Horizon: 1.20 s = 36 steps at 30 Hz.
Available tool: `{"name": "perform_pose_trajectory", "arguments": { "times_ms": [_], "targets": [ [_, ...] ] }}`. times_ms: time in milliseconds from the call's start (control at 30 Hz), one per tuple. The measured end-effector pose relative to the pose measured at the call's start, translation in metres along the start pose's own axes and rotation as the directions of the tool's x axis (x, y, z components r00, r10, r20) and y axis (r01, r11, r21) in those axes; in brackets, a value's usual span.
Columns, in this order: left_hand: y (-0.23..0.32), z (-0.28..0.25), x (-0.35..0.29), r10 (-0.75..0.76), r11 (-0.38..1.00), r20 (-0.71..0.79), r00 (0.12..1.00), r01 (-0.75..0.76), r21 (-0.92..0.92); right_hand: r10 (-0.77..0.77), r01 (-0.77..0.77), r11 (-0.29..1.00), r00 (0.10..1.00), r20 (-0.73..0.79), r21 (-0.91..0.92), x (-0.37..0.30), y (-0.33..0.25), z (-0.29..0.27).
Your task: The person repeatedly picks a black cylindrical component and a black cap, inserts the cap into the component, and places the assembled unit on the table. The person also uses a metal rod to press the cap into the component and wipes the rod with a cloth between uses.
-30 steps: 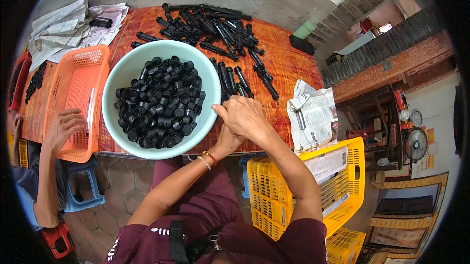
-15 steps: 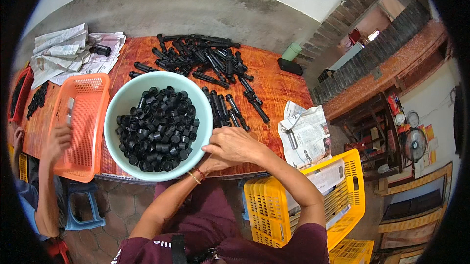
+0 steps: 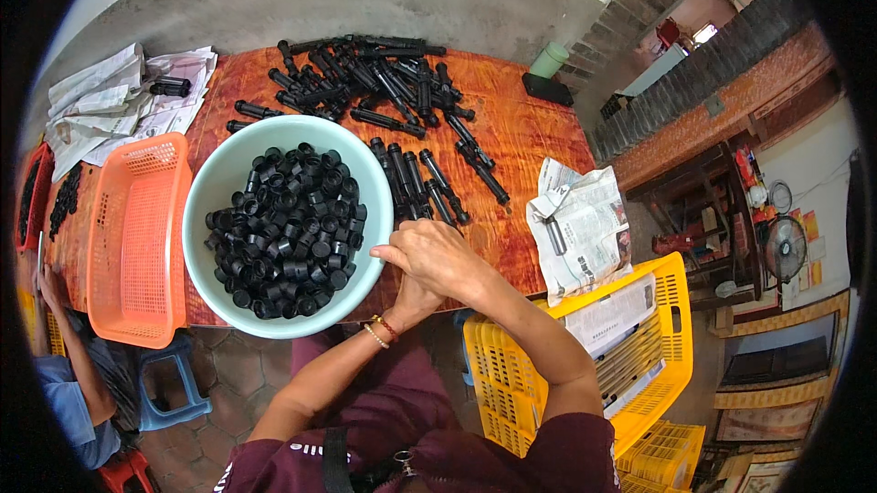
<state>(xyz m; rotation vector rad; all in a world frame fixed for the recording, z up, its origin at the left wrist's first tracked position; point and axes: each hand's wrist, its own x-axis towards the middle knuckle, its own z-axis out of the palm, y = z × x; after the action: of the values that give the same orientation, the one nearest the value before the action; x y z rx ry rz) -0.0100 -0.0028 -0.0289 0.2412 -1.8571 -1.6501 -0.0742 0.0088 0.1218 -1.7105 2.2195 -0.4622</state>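
Observation:
My two hands are pressed together at the table's near edge, just right of a pale green basin [image 3: 376, 118]. My right hand [image 3: 431, 260] lies over my left, its fingers curled out of sight and its thumb pointing toward the basin's rim. Beneath it is my left hand [image 3: 411, 303], with a red and a beaded bracelet at the wrist. Its fingers are covered, and whatever lies between the hands is hidden. Many short black caps [image 3: 283, 237] fill the basin. Beyond my hands lie several black ribbed tubes [image 3: 402, 173], with a larger heap [image 3: 365, 82] farther back.
An orange plastic basket [image 3: 137, 255] stands left of the basin. At far left is a co-worker's hand [image 3: 52, 290]. Newspaper [image 3: 571, 237] with one black tube lies at right, above a yellow crate [image 3: 671, 310] holding papers. A green cup [image 3: 548, 61] stands at the back.
My view has shifted slightly. My right thumb now sticks out toward the basin, and my hands remain together. The co-worker's hand has left the orange basket and moved further left.

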Motion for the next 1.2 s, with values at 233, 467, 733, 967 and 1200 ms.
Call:
{"name": "perform_pose_trajectory", "arguments": {
  "times_ms": [233, 467, 733, 967, 1200],
  "targets": [
    [0.01, 0.003, -0.004, 0.032, 0.996, -0.099, 0.995, -0.023, 0.089, -0.006, 0.004, 1.0, 0.993, -0.117, -0.018, -0.004, 0.004, 0.008],
    [0.028, 0.002, -0.002, 0.014, 0.997, -0.131, 0.991, -0.004, 0.072, 0.341, -0.344, 0.934, 0.939, -0.05, -0.097, -0.003, -0.023, -0.018],
    [0.067, -0.04, -0.01, -0.165, 0.986, 0.224, 0.961, 0.159, 0.046, 0.574, -0.17, 0.594, 0.775, -0.266, 0.787, -0.044, 0.061, 0.017],
    [0.082, -0.059, -0.018, -0.33, 0.808, 0.349, 0.877, 0.454, -0.375, 0.545, -0.406, 0.761, 0.823, -0.16, 0.506, -0.081, 0.101, 0.055],
    [0.101, -0.057, -0.018, -0.4, 0.691, 0.434, 0.808, 0.576, -0.437, 0.467, -0.403, 0.88, 0.829, -0.308, 0.25, -0.076, 0.095, 0.055]
  ]
}}
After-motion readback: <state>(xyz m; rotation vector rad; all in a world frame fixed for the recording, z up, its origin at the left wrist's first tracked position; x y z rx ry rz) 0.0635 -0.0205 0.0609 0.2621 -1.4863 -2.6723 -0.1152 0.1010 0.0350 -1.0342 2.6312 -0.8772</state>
